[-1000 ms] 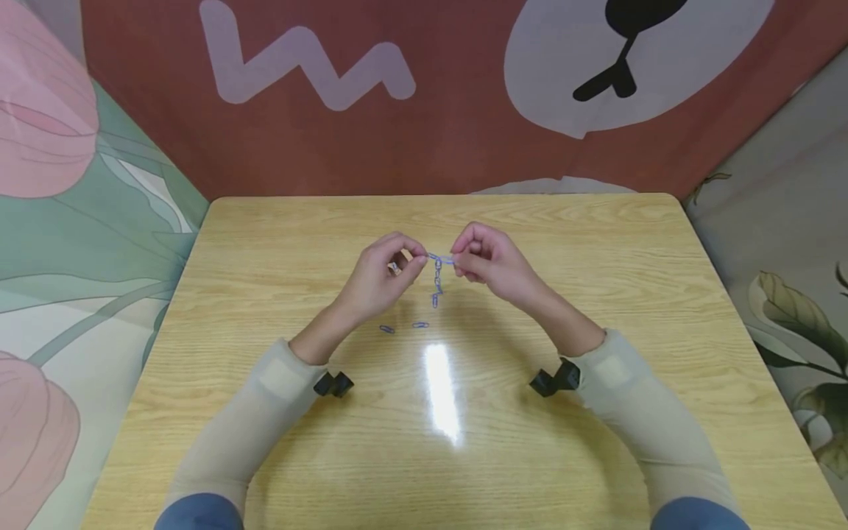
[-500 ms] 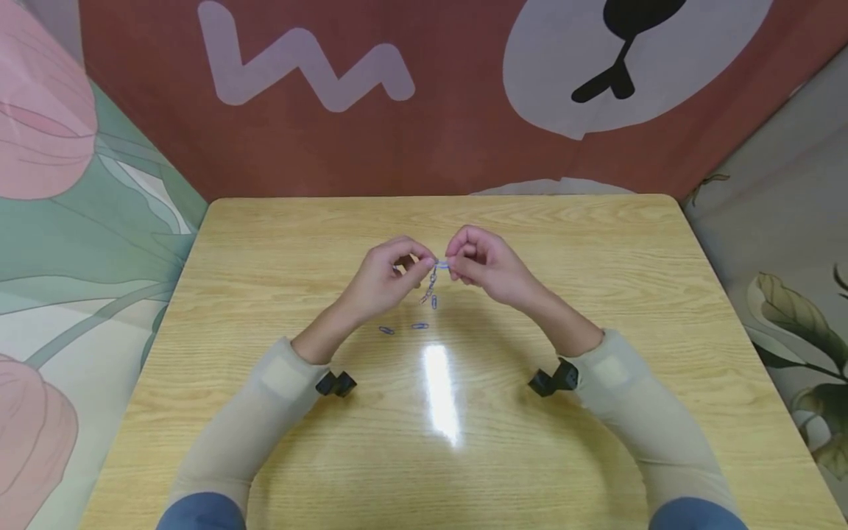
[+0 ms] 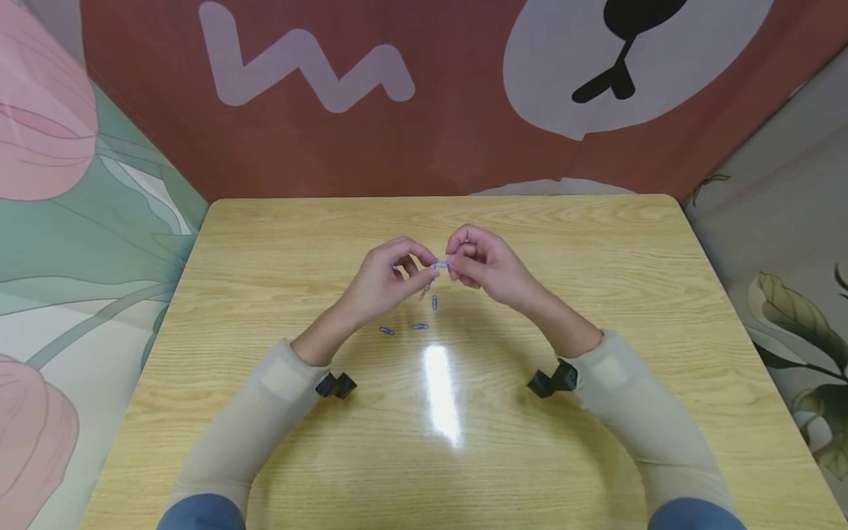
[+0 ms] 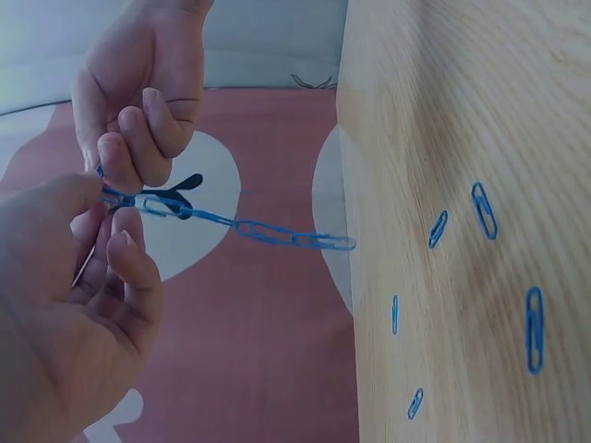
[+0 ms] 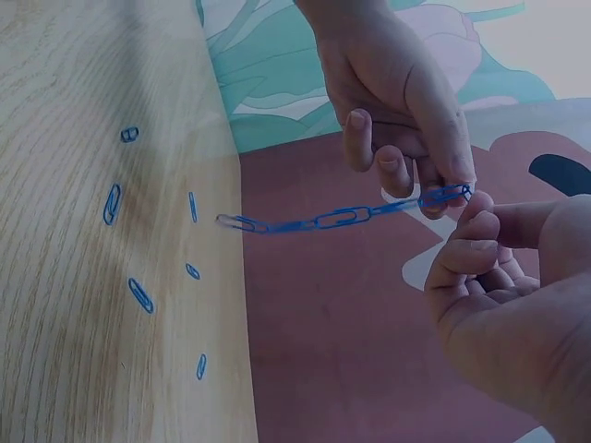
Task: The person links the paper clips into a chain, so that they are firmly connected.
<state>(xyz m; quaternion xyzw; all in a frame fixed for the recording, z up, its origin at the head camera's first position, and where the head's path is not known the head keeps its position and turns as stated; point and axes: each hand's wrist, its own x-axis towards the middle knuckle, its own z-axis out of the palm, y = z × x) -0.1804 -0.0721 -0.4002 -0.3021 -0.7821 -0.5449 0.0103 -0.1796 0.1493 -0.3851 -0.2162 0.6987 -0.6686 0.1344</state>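
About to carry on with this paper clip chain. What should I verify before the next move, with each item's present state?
1. Left hand pinches near the top of the chain: ok.
2. Right hand pinches a clip: ok.
3. That clip hooked into the chain: cannot tell; the joint is hidden.
4. Chain's lower end hangs off the table: ok.
5. Loose clips lie apart from each other: ok.

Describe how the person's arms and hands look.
The left hand and right hand are gloveless. Beige fabric sleeves cover the forearms, each with a paler squarish patch near the wrist. Blue fabric shows farther up each arm. A small black blocky device sits at each wrist.
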